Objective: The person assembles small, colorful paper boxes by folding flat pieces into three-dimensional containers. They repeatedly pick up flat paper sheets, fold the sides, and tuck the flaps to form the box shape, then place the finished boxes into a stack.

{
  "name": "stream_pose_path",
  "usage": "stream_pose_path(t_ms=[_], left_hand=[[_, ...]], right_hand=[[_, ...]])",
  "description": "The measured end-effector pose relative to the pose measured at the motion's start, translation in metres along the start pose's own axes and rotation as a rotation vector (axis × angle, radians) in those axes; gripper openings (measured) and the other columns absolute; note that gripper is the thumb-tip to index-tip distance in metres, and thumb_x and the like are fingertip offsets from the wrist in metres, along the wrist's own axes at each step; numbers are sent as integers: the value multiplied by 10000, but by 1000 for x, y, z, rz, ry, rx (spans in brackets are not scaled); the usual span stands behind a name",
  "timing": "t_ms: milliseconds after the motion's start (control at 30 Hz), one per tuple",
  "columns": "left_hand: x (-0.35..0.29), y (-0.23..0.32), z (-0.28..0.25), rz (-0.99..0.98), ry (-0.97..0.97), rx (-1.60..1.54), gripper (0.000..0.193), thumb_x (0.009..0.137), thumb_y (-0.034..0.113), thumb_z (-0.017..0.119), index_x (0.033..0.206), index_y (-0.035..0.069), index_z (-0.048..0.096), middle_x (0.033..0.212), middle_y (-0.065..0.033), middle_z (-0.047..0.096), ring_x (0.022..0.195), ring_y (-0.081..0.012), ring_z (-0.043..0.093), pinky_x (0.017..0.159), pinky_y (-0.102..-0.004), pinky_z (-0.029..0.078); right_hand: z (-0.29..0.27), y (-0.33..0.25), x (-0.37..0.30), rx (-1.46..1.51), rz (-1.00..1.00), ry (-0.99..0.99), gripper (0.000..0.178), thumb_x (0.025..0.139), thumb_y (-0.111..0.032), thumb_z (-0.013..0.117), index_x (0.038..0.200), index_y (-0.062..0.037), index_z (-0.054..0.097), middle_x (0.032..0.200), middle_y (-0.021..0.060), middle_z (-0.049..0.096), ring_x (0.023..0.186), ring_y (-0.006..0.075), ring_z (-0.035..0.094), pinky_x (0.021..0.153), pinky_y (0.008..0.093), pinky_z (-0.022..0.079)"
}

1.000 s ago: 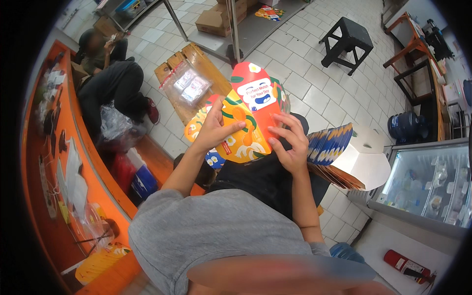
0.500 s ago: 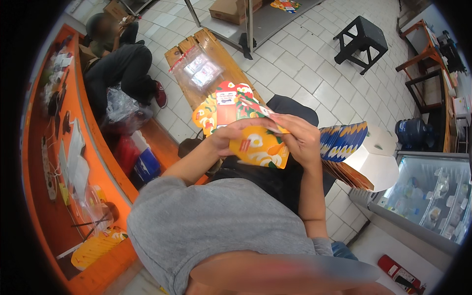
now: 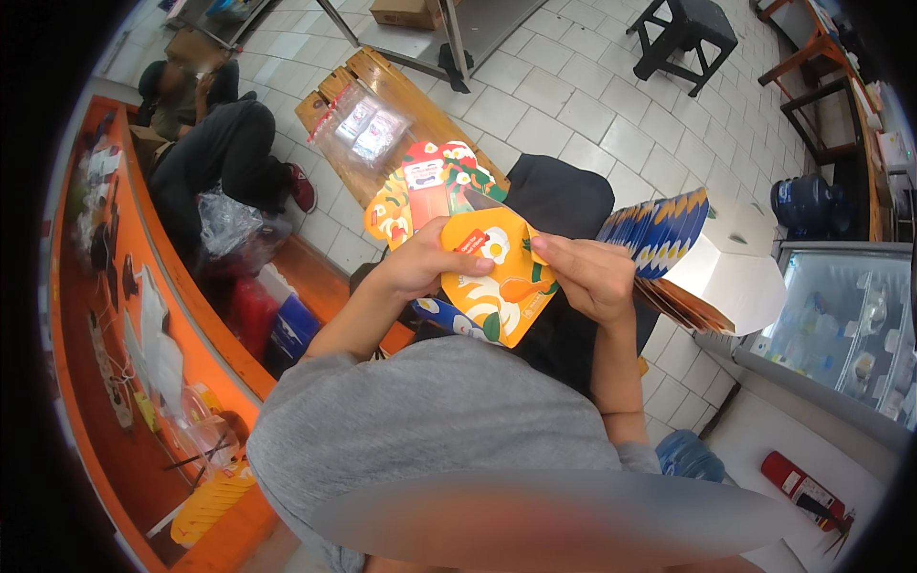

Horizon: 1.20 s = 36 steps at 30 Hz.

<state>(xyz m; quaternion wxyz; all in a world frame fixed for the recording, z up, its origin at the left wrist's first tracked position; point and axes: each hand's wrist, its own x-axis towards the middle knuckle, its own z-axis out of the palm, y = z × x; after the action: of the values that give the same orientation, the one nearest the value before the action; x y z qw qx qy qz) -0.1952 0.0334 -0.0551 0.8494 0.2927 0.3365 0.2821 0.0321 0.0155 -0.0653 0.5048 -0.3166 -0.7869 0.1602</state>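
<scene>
Both hands are on a printed yellow cardboard food box (image 3: 511, 304) with egg and vegetable pictures, held above my lap. My left hand (image 3: 415, 265) grips its left side, with the thumb lying across the front panel. At the upper right edge, my right hand (image 3: 589, 277) pinches the card between thumb and fingers. A blue printed panel shows along the box's lower left. Just beyond, colourful flat box blanks (image 3: 420, 196) lie on a wooden bench (image 3: 420, 91). To the right of my right hand is a nested stack of blue and white boxes (image 3: 659, 232).
A clear bag of packets (image 3: 368, 129) rests on the bench. Along the left runs an orange counter (image 3: 186, 353), with a seated person (image 3: 220, 143) beyond it. A black stool (image 3: 686, 40), a glass-topped freezer (image 3: 831, 353) and a fire extinguisher (image 3: 802, 487) stand to the right.
The box has turned so that its yellow front shows more fully. My right hand has moved from its top to the right edge, and my left thumb now lies on the front.
</scene>
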Motion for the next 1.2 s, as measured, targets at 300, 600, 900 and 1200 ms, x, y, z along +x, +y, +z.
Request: stream_pose_path(t_ms=[300,600,900,1200], left_hand=[[2,0,1,-18,-9,-112,525,749,-47,660,1232,-19,456,1142,-143,591,1024,-242,611,890,-364,503],[-4,-17,-3,7,-155,-54,396,763,-37,672,1127,-2,518,1029,-65,600,998,-173,602,875,-306,494],[36,-16,-28,-39,-382,-627,729,851,616,471,1300,43,425,1302,-165,483,1165,-292,511,971,-423,422],[28,1,-24,150,-3,483,686,835,57,623,1400,69,235,1237,-107,516,1080,-186,544,898,-351,478]], right_hand=[[2,-14,-3,-234,99,-163,348,703,-56,632,1049,-55,668,1086,143,639,793,233,671,666,296,547],[20,-17,-36,750,788,52,345,777,66,628,1121,41,609,1161,175,608,1061,195,588,828,270,518],[26,-17,-24,292,210,-127,187,696,-11,706,871,-79,709,1016,70,677,1127,352,553,983,467,400],[32,-18,-28,325,206,-6,192,650,33,680,819,-57,676,817,74,683,854,228,669,777,368,536]])
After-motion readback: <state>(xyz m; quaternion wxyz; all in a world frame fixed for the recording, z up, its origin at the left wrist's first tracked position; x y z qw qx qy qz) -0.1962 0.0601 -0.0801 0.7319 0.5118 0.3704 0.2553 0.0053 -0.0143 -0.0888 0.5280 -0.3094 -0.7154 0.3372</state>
